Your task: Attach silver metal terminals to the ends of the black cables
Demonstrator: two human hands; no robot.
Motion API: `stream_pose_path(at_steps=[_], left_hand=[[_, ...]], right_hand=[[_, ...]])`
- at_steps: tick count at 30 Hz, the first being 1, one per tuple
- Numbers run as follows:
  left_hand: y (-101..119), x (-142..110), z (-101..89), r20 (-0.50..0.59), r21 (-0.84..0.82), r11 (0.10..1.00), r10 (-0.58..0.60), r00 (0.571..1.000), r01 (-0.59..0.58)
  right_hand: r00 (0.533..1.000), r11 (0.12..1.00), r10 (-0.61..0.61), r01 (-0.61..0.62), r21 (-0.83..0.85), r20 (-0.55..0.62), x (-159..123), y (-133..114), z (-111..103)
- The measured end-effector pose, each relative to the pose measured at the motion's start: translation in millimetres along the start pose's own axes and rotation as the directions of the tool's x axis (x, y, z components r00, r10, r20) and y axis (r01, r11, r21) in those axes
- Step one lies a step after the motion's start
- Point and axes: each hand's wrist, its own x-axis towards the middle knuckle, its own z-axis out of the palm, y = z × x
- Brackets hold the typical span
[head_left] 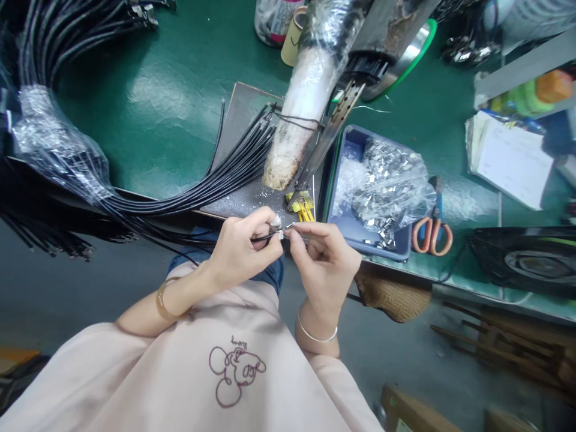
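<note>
The thumb and index finger of the left hand (243, 243), their tips wrapped in white, are pinched together on a black cable (260, 239), close to its end, seemingly so that the tip stays steady. The right hand (326, 252) meets them from the other side, thumb and forefinger closed on a slim shiny piece (291, 226), too small to identify, that appears to be held in line with the cable end. Both hands work over the lap at the bench (171, 120) edge, probably to leave the cable's length supported. Just beyond lies a grey board (243, 96) with a yellow tool (306, 211) on it. Left of it, a sheaf of smooth black cables (180, 204) fans across, gathered further back in crinkled clear film (63, 141), likely against tangling. Above the board hangs a tapered column (292, 114) in glossy white wrapping, scorched-looking at its tip. Near the right hand, a blue plastic tray (408, 243) keeps a clear bag (396, 180) of small, bright metal parts within reach, with orange-handled scissors (432, 235) just beside it.
</note>
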Motion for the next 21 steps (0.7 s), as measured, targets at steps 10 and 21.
stream_pose_path(at_steps=[10,21], left_hand=[[-0.6,0.8,0.4,-0.006,0.000,1.000,0.023,1.000,-0.023],[-0.6,0.3,-0.6,-0.003,0.007,0.999,0.033,0.999,-0.033]], right_hand=[[1.000,1.000,-0.022,0.022,0.003,-0.001,-0.6,2.2,-0.7],[0.998,0.999,-0.053,0.053,-0.004,-0.018,-0.6,2.6,1.4]])
